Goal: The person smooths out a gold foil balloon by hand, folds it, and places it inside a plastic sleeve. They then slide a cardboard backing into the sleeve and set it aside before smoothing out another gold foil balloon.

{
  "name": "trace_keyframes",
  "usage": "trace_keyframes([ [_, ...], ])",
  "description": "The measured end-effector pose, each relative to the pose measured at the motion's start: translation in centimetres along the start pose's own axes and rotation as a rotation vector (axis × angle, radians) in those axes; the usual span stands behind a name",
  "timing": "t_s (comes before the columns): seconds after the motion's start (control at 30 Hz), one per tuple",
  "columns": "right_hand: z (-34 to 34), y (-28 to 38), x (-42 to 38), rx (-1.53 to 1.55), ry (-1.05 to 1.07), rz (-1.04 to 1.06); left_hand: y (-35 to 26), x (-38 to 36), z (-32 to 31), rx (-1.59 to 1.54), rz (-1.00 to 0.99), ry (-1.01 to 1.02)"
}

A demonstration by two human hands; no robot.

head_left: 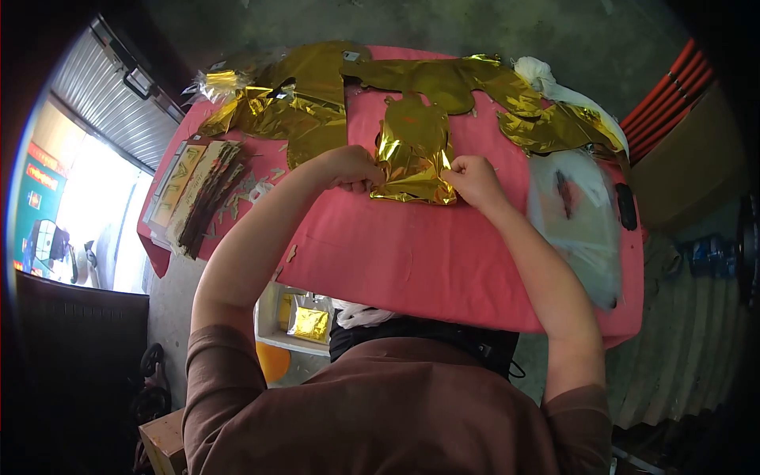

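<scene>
A flat, uninflated gold foil balloon point(413, 150) lies on the pink cloth in front of me, its near part creased and folded over. My left hand point(354, 168) is closed at its left edge, with fingertips pinching the foil. On the opposite edge, my right hand point(473, 180) pinches the foil between thumb and fingers. Just beyond lies another flat gold foil balloon point(451, 85), partly touching the one I hold. More gold foil point(317, 119) spreads over the far left of the table, and a further piece point(554, 131) lies at the right.
The pink-covered table point(380, 269) has a stack of cards and papers point(198, 190) at left among scraps. Clear plastic bags point(578, 229) and a black object point(626, 207) lie right. A white bin point(297, 345) below the edge holds a packet of folded gold foil point(309, 323).
</scene>
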State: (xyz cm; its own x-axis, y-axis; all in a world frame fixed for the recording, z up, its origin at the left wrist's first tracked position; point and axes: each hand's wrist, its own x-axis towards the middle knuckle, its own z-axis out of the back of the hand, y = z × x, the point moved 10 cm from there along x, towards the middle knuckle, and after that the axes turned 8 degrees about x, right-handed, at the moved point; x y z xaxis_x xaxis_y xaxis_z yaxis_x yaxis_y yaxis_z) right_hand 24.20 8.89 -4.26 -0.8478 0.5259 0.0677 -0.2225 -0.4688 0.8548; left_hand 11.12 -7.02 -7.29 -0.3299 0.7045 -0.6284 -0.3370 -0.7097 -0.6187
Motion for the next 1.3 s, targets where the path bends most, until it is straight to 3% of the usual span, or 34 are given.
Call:
trace_keyframes([
  [0.07,0.0,0.3,0.2,-0.057,0.036,0.007,-0.1,-0.5,-0.4,0.006,-0.021,0.022],
  [0.13,0.1,1.2,0.1,-0.112,0.07,0.016,-0.7,-1.7,0.5,-0.043,-0.1,-0.133],
  [0.17,-0.1,1.1,-0.1,-0.069,0.116,-0.087,-0.6,-2.1,0.1,-0.042,-0.1,-0.131],
  [0.23,-0.6,0.2,-0.4,-0.019,0.163,-0.193,-1.4,-4.2,2.2,0.117,-0.224,-0.458],
  [0.27,-0.7,-0.1,-0.2,-0.015,0.171,-0.202,-1.2,-4.5,1.4,0.116,-0.221,-0.458],
  [0.33,-0.9,-0.5,0.1,-0.013,0.181,-0.212,-5.1,-9.1,1.8,0.365,-0.601,-0.916],
  [0.37,-0.9,-0.9,0.1,0.022,0.17,-0.239,-6.7,-9.4,-0.3,0.548,-0.76,-0.8],
  [0.4,-0.9,-1.2,0.1,0.056,0.159,-0.267,-6.7,-9.2,-0.9,0.546,-0.758,-0.801],
  [0.47,-1.0,-1.6,0.2,0.078,0.192,-0.287,-8.0,-8.7,-5.5,0.801,-0.984,-0.639],
  [0.57,-0.2,-0.6,-0.6,0.08,0.168,-0.293,-6.9,-6.5,-6.9,0.827,-0.86,-0.468],
  [0.63,0.3,0.0,-1.3,0.055,0.12,-0.276,-6.8,-6.4,-7.0,0.849,-0.861,-0.479],
  [0.7,1.9,4.5,-1.7,-0.278,-0.09,0.163,-6.7,-6.4,-7.0,0.87,-0.862,-0.488],
  [0.73,1.7,4.6,-2.0,-0.28,-0.091,0.159,-6.8,-6.4,-7.0,0.877,-0.863,-0.484],
  [0.8,-0.2,9.7,-4.6,-0.419,-0.106,0.711,-6.9,-6.3,-7.1,0.885,-0.866,-0.479],
  [0.83,-1.9,9.0,-4.5,-0.497,0.022,0.641,-6.9,-6.3,-7.2,0.891,-0.858,-0.475],
  [1.03,-4.5,3.5,-4.1,-0.585,0.261,0.323,-6.9,-6.6,-7.0,0.842,-0.881,-0.481],
  [1.2,-4.6,3.2,-4.3,-0.679,0.279,0.32,-7.1,-7.3,-5.2,0.659,-0.939,-0.506],
  [1.27,-4.7,2.9,-4.3,-0.682,0.287,0.315,-5.1,-6.0,-0.9,0.313,-0.682,-0.489],
  [1.3,-4.7,2.9,-4.3,-0.672,0.288,0.324,-4.4,-5.7,0.0,0.313,-0.681,-0.491],
])
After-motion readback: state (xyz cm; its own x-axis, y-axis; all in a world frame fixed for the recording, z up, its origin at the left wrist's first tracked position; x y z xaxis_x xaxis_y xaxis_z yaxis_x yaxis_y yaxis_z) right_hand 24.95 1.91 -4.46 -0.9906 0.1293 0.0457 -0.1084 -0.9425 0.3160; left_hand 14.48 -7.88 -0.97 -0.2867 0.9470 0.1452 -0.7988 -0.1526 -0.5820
